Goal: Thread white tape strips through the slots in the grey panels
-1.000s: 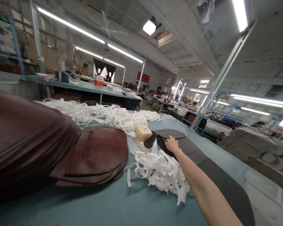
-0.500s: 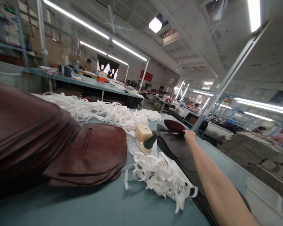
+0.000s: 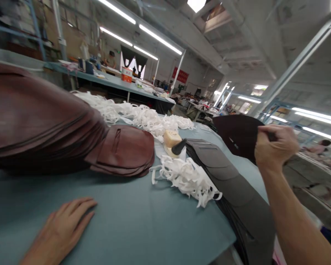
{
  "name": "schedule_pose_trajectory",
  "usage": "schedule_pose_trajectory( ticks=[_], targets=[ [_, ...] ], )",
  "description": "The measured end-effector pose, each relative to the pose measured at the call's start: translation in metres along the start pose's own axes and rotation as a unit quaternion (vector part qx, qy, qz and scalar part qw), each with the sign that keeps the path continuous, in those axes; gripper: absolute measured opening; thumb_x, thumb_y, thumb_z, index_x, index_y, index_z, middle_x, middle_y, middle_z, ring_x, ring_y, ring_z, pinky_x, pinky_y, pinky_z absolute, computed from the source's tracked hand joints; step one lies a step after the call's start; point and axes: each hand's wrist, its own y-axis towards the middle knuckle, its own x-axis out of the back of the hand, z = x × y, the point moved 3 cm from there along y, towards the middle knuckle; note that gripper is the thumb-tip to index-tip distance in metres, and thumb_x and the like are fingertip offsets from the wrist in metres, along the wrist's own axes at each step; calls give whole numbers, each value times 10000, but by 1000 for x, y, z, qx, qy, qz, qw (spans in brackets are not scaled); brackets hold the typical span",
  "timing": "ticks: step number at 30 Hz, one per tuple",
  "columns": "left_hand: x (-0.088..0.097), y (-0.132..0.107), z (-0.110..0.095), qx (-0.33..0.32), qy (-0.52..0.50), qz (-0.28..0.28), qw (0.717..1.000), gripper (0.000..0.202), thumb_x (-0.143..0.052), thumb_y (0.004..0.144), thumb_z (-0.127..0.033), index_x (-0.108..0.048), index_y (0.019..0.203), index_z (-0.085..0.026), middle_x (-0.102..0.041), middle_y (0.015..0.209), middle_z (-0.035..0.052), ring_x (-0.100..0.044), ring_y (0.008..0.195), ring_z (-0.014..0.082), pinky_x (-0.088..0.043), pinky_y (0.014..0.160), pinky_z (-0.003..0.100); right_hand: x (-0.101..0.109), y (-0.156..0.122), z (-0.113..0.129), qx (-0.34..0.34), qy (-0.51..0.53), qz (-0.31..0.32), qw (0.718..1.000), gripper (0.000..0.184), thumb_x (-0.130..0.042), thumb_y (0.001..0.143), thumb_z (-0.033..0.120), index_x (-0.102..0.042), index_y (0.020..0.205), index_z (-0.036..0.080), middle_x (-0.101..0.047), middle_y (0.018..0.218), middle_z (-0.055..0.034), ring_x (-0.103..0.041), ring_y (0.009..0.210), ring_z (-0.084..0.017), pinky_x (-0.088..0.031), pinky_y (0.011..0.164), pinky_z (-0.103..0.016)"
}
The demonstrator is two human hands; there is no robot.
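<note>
My right hand (image 3: 274,145) pinches the edge of a dark brown leather piece (image 3: 235,136), lifted above the right side of the table. Below it lies a fanned row of dark grey pieces (image 3: 231,180) with rounded ends. My left hand (image 3: 66,224) rests on the blue-green tabletop (image 3: 132,221), fingers stretched out and nothing in them. Beyond it are a smaller stack of reddish-brown leather pieces (image 3: 129,149), the top one slotted, and a tall stack of brown leather (image 3: 38,110) at the left.
A heap of white strips (image 3: 186,178) lies mid-table, with a longer heap of white strips (image 3: 143,116) behind. Between them stands a cream block-shaped object (image 3: 172,140) with a dark cone (image 3: 179,146). Farther back, another worktable (image 3: 107,82) carries an orange-and-white box (image 3: 126,74).
My right hand has raised the dark brown piece off the grey row and drawn it nearer and rightward. My left hand has come into view on the table. The camera view has shifted.
</note>
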Motion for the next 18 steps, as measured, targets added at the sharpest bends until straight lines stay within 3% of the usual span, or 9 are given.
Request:
schedule_pose_trajectory(
  ticks=[2,4,7,9,12,14,15,16,18],
  targets=[
    [11,-9,-17,21,-131,46,990,250,-575,779,-454,-687,916,-277,-668,1051,40,-565,1035,265,-387,973,343,36,-30,64,153,-17,-16,988,163,-568,851,213,-714,920,198,-685,981,-59,-602,1028,-210,-368,988,-415],
    [22,-19,-38,114,-271,98,951,300,-605,766,-517,-691,896,-261,-678,987,44,-586,997,268,-428,922,320,70,-71,126,190,27,-14,981,240,-666,769,145,-702,962,282,-683,1054,-9,-601,1027,-247,-331,1005,-471],
    [35,-37,-67,245,-510,212,797,459,-556,788,-608,-688,952,-201,-688,1004,83,-615,977,267,-487,856,328,96,-152,214,114,179,153,965,391,-639,809,159,-630,1139,369,-656,1122,-2,-589,1006,-268,-278,999,-525],
    [49,-50,-70,314,-629,229,674,510,-521,815,-617,-670,1014,-171,-688,1036,102,-626,988,260,-491,885,355,103,-214,267,30,341,276,898,403,-535,882,163,-578,1206,398,-681,1024,-24,-608,894,-255,-297,937,-543],
    [75,-70,-49,394,-698,212,560,537,-513,822,-613,-664,1036,-144,-708,997,102,-645,976,259,-476,934,370,106,-296,330,9,468,531,706,347,-380,949,263,-553,1206,418,-692,946,-41,-613,827,-274,-351,820,-563],
    [92,-83,-29,426,-704,212,528,593,-495,812,-645,-675,1004,-114,-720,947,114,-657,948,272,-478,932,374,107,-328,344,19,499,630,595,292,-426,930,352,-569,1184,371,-686,994,-62,-609,886,-298,-386,787,-542],
    [99,-88,-20,429,-703,214,526,618,-485,809,-660,-678,993,-103,-722,926,122,-661,932,279,-484,916,379,105,-335,339,8,506,643,576,277,-475,908,378,-581,1162,344,-677,1030,-69,-600,929,-302,-401,793,-523],
    [106,-92,-11,425,-699,213,534,628,-482,809,-664,-676,999,-98,-722,920,127,-663,924,281,-488,900,380,98,-339,327,-14,509,636,579,272,-533,880,392,-591,1135,321,-665,1069,-72,-587,975,-296,-412,816,-497],
    [114,-94,4,404,-683,208,572,604,-498,814,-649,-665,1036,-113,-719,939,122,-661,927,274,-491,871,368,76,-339,285,-95,442,588,671,185,-537,884,381,-619,1024,292,-653,1053,-75,-563,994,-274,-410,856,-459]
  ],
)
